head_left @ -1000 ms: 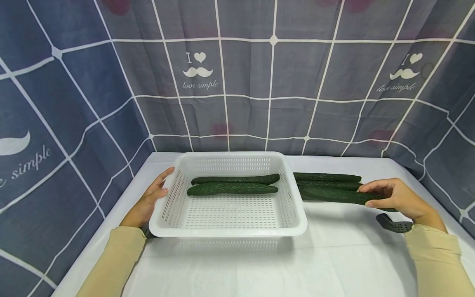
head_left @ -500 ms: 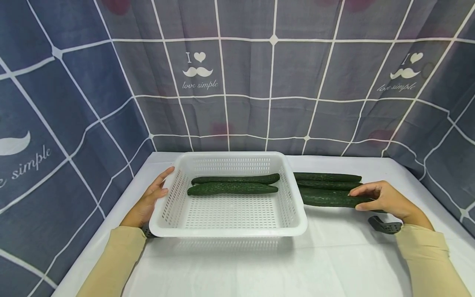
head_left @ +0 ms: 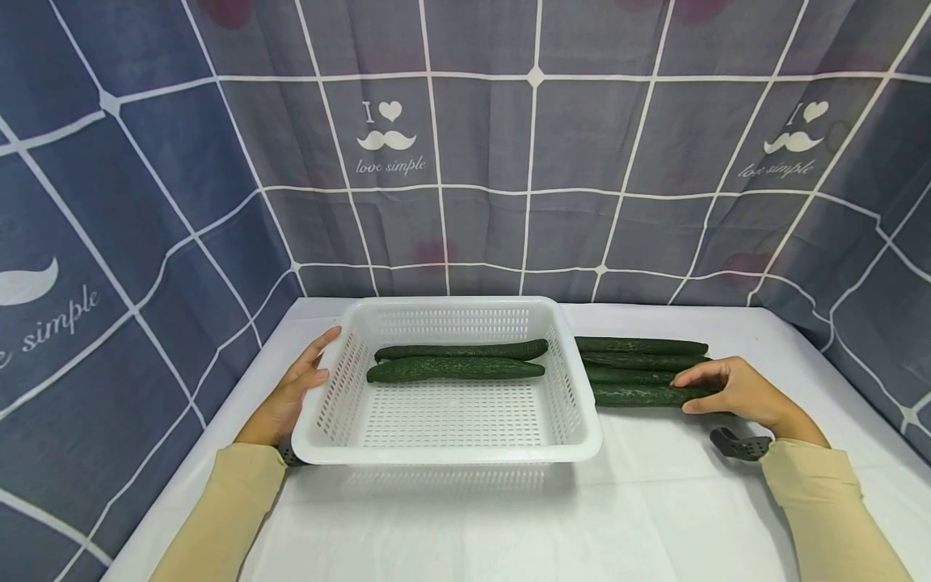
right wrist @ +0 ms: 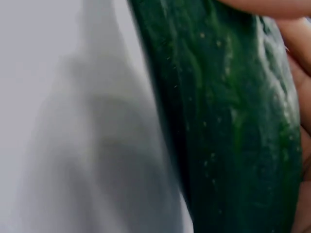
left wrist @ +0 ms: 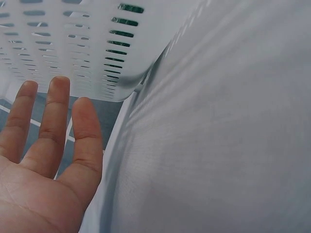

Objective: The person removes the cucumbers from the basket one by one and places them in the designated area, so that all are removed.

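Observation:
In the head view, a white plastic basket [head_left: 447,455] with slotted walls holds two dark green cucumbers [head_left: 458,369] lying side by side towards its back. My left hand [head_left: 291,398] rests against the basket's left rim, fingers extended; the left wrist view has the fingers [left wrist: 59,111] nearly straight beside the slotted wall. To the right of the basket, my right hand [head_left: 749,398] pinches the nearest cucumber [head_left: 633,395] of a row, thumb on the near side and fingers across the far side. That cucumber [right wrist: 218,121] fills much of the right wrist view.
Behind the held cucumber lie several more cucumbers [head_left: 640,346], their left ends hidden by the basket's right side. A white cloth [head_left: 451,533] covers the table. Grey-blue checked curtains [head_left: 480,226] stand close at the back and both sides.
My right hand has moved left and slightly nearer with the cucumber it grips. More of the cucumber behind it shows now. The left hand and basket have stayed put.

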Motion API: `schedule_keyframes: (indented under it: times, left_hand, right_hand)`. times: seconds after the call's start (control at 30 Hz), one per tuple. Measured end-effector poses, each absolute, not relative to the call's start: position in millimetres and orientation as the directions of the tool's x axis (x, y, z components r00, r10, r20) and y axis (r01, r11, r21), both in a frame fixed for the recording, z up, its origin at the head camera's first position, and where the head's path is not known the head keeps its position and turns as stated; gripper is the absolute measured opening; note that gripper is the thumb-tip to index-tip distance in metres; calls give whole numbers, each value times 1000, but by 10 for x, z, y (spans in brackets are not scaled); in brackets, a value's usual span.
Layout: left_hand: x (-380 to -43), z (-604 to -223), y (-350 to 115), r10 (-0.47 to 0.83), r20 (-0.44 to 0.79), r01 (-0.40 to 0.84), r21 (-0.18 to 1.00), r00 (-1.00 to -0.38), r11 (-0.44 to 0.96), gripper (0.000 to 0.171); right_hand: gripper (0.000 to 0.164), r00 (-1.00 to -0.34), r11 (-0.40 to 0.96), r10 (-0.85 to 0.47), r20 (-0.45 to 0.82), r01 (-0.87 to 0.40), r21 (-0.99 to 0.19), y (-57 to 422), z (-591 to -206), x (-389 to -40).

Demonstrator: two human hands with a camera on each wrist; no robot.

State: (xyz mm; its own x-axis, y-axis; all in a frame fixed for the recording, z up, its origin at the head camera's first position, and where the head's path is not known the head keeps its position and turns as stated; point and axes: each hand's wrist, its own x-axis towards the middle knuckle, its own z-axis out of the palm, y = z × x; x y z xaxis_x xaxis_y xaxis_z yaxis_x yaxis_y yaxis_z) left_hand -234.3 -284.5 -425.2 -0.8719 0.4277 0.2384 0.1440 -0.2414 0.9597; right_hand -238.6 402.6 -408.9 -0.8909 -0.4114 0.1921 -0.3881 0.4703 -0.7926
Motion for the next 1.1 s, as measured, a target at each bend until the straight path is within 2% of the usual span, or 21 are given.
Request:
schedule_keyframes:
  times: [0.33, 0.57, 0.83, 1.1]
  left_hand:
    - [-2339, -4252, -2855, 422, 238, 155, 963, -875, -223, 58]
    - [-2340, -4247, -2848, 424, 239, 159, 964, -874, -215, 58]
    - [-2346, -4245, -2846, 426, 243, 162, 962, -871, -218, 58]
    - [-2338, -4247, -2843, 422, 240, 159, 963, -874, -218, 58]
  right_hand:
    - [29, -913, 582, -374, 165, -369, -724, 3957, -4126, -2422]
    - [32, -921, 704, -356, 156, -375, -603, 3886, -4096, -2415]
    - [35, -879, 693, -410, 243, -474, -543, 3858, -4105, -2421]
    - [32, -876, 696, -396, 276, -483, -532, 3884, -4122, -2410]
